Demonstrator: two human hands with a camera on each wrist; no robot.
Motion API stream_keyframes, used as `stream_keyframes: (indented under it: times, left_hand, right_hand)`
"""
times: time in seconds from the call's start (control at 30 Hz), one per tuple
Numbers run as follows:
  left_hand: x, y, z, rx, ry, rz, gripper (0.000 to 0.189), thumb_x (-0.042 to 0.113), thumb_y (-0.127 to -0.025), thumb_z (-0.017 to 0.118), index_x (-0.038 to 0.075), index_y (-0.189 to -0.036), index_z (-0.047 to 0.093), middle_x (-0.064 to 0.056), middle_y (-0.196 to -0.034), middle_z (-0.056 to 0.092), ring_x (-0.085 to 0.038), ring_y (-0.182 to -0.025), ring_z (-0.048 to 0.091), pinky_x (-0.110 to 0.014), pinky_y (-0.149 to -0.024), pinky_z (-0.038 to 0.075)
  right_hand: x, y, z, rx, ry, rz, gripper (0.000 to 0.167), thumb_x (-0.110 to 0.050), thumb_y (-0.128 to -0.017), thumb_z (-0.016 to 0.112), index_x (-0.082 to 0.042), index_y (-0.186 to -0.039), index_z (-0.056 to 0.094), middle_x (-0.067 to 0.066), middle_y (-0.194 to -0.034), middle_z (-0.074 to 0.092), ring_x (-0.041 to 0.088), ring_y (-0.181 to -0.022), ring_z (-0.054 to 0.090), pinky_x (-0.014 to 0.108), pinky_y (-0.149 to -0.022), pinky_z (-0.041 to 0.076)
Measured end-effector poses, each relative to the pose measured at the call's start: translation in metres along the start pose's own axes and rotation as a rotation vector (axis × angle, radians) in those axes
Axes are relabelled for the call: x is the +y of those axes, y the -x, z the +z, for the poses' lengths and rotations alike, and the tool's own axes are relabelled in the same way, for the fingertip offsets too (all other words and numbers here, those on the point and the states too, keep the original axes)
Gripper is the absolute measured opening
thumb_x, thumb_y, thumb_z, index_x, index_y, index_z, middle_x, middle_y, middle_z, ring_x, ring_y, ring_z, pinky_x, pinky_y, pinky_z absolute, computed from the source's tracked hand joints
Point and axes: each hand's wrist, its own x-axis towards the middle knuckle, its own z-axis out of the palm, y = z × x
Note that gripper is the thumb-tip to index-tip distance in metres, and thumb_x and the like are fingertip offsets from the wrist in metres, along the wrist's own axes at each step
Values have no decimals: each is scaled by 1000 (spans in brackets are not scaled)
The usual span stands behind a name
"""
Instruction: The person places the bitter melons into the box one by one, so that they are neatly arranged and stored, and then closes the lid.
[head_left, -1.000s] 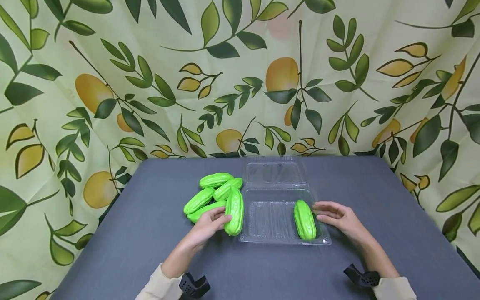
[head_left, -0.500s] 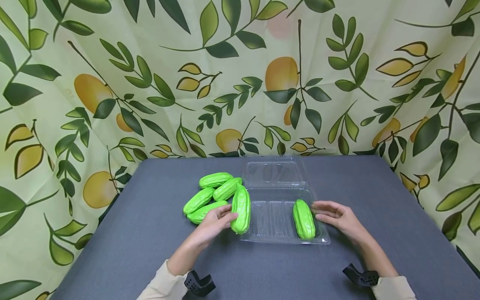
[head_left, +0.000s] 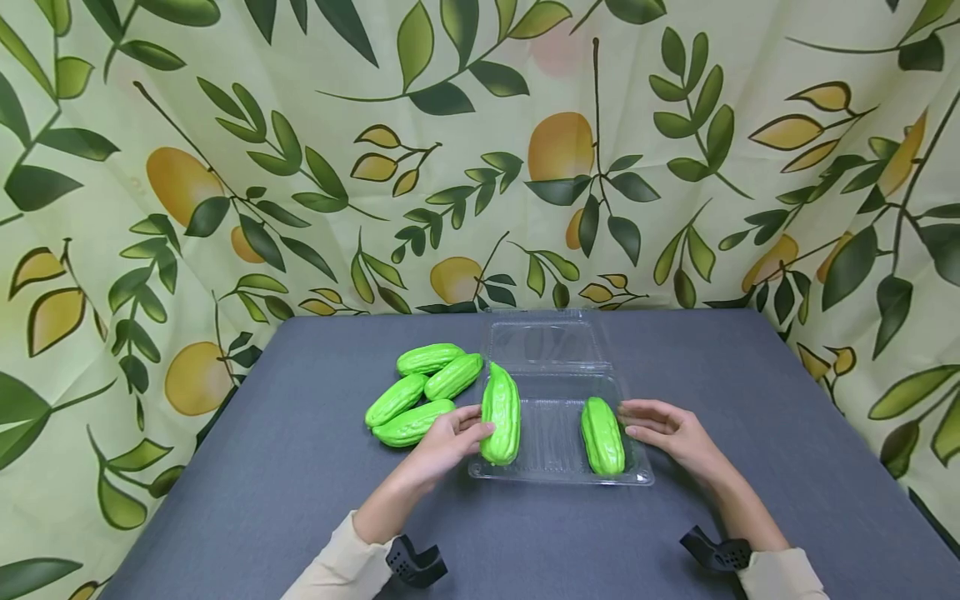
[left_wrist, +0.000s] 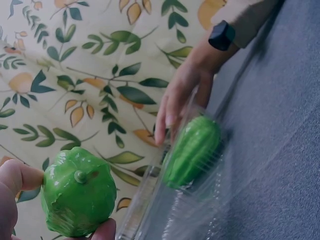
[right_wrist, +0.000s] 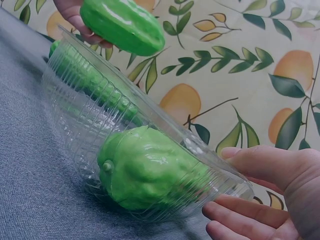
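Note:
My left hand [head_left: 448, 447] grips a bright green bitter melon [head_left: 500, 417] between thumb and fingers. In the head view this melon overlaps the left side of a hinged clear plastic container [head_left: 551, 475]; the right wrist view shows it raised above the rim. A second bitter melon [head_left: 602, 436] lies lengthwise inside the container, near its right wall. Beside that wall is my right hand [head_left: 678, 431], its fingers fairly straight and its thumb apart from them. In the right wrist view its thumb [right_wrist: 242, 155] and fingertips [right_wrist: 212, 210] are right at the container's end.
Left of the container, several more bitter melons [head_left: 412, 422] lie grouped on the grey tabletop [head_left: 330, 508]. The container's lid [head_left: 546, 342] is folded back, away from me. A leaf-and-fruit printed curtain [head_left: 480, 150] hangs behind the table.
My left hand has carried its bitter melon rightward, from beside the pile to over the container's left side. The container and my right hand have shifted slightly left.

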Motion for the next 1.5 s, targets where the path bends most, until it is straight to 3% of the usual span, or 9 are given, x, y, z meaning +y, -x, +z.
stream_keyframes:
  times: [0.4, 0.7, 1.5]
  left_hand:
    - [1, -8, 9, -29, 0, -8, 60, 21, -97, 52, -13, -142, 33, -32, -139, 49, -38, -126, 54, -41, -102, 51]
    - [0, -14, 17, -93, 31, 11, 60, 18, -96, 52, -14, -142, 32, -31, -136, 52, -27, -119, 59, -37, -100, 52]
    - [1, -25, 46, -134, 30, 37, 60, 11, -94, 55, -16, -142, 31, -34, -134, 51, -41, -124, 56, -37, -101, 52]
  right_hand:
    - [-3, 0, 2, 22, 47, 55, 49, -17, -90, 67, 6, -130, 52, -25, -110, 64, -11, -100, 62, 11, -83, 52]
    - [-3, 1, 3, 14, 26, 30, 48, -15, -91, 65, 10, -130, 51, -27, -109, 64, -11, -100, 63, 11, -82, 52]
    - [-7, 1, 5, 1, 4, -1, 46, -10, -91, 64, 13, -128, 50, -28, -108, 64, -11, -100, 63, 10, -81, 52]
